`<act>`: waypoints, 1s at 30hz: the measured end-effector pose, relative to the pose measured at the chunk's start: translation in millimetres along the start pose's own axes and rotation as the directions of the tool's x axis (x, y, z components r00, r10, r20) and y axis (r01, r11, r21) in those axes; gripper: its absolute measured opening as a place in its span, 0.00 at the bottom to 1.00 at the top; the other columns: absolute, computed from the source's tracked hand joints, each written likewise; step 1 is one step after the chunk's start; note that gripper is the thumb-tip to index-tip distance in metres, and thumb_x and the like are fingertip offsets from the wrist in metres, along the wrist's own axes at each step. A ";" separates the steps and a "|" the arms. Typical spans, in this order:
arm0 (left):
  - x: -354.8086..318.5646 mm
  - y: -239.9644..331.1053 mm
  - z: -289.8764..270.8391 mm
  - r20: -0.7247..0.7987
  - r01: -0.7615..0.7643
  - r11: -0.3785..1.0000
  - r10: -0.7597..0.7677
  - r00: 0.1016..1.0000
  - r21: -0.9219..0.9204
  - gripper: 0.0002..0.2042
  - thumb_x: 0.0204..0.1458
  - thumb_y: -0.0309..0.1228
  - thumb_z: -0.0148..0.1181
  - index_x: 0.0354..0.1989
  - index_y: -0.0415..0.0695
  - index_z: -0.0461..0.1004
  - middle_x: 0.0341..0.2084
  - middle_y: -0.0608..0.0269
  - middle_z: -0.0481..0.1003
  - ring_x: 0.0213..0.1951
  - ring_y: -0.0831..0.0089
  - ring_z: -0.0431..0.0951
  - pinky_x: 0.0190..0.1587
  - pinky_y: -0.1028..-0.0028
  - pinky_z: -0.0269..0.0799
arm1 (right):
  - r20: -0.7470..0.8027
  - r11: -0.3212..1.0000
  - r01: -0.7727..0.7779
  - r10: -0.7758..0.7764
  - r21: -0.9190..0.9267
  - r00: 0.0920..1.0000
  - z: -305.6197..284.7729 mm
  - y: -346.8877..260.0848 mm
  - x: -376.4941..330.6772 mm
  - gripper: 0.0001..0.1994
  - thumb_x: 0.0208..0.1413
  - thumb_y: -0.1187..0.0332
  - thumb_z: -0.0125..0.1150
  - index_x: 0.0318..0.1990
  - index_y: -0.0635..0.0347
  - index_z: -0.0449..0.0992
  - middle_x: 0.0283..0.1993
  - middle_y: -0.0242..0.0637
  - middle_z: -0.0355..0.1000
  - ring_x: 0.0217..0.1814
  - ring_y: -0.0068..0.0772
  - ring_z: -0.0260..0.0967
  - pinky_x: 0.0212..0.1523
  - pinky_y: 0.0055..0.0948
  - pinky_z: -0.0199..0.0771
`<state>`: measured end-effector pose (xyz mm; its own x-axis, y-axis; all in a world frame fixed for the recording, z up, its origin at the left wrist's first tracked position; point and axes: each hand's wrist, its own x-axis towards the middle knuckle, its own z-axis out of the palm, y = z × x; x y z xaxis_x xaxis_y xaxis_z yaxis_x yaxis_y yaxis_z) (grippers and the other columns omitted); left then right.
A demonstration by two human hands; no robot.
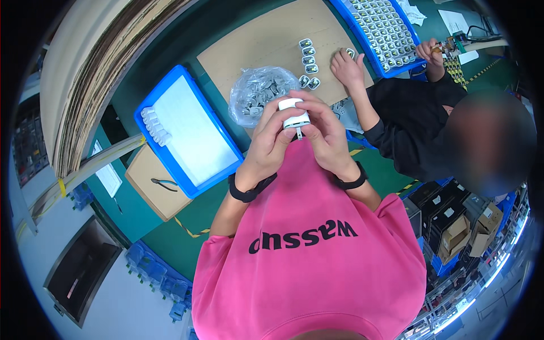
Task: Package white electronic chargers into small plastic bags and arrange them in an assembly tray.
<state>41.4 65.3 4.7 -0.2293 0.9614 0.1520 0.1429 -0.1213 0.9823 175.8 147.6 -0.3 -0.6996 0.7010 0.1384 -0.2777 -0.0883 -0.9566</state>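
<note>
In front of my chest, my left hand and my right hand close together on a small white plug charger. Its metal prongs point toward me, and my thumbs press near that end. Fingers hide its sides. Just beyond my left hand lies a clear plastic bag of small grey parts. Farther off, several open white charger housings with components inside stand in a short row on a brown cardboard sheet.
Left of me, a blue tray holds several white housings along one edge. Pliers lie on cardboard beside it. At right, a co-worker's hand touches a housing near a full blue tray. Stacked boards rise at upper left.
</note>
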 end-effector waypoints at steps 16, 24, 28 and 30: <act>4.2 -5.8 19.1 -0.208 -0.068 0.991 0.090 0.974 0.113 0.13 0.61 0.34 0.49 0.46 0.39 0.73 0.50 0.49 0.68 0.49 0.58 0.72 0.50 0.67 0.67 | -0.066 0.994 -0.005 0.012 0.111 0.998 4.7 7.2 8.1 0.14 0.61 0.68 0.54 0.51 0.66 0.67 0.62 0.45 0.60 0.64 0.37 0.59 0.64 0.35 0.57; 4.0 8.6 6.0 -0.123 -0.229 0.959 0.251 0.960 0.167 0.14 0.59 0.35 0.52 0.49 0.40 0.72 0.55 0.43 0.63 0.55 0.50 0.68 0.56 0.61 0.65 | 0.068 0.992 0.049 -0.057 0.117 0.996 0.1 -14.3 7.6 0.18 0.61 0.71 0.52 0.58 0.65 0.65 0.68 0.48 0.51 0.69 0.38 0.52 0.67 0.36 0.53; 5.4 12.0 6.6 -0.151 -0.236 0.961 0.256 0.955 0.142 0.16 0.56 0.34 0.57 0.51 0.40 0.71 0.56 0.43 0.62 0.56 0.49 0.67 0.57 0.60 0.64 | 0.083 0.995 0.061 -0.067 0.078 0.994 0.3 -18.9 11.3 0.19 0.61 0.71 0.51 0.59 0.65 0.64 0.69 0.49 0.51 0.70 0.40 0.51 0.67 0.36 0.53; 4.6 11.4 9.6 -0.151 -0.214 0.970 0.230 0.962 0.116 0.17 0.57 0.35 0.56 0.52 0.39 0.70 0.58 0.43 0.60 0.58 0.50 0.65 0.59 0.61 0.62 | 0.098 0.993 0.077 -0.085 0.086 0.992 0.8 -19.0 11.3 0.20 0.62 0.70 0.51 0.60 0.66 0.64 0.69 0.49 0.51 0.71 0.41 0.51 0.67 0.36 0.53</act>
<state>51.2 70.7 15.6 -0.3326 0.8594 0.3883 0.2996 -0.2941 0.9076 172.7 156.6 19.6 -0.7345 0.6333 0.2439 -0.3865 -0.0950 -0.9174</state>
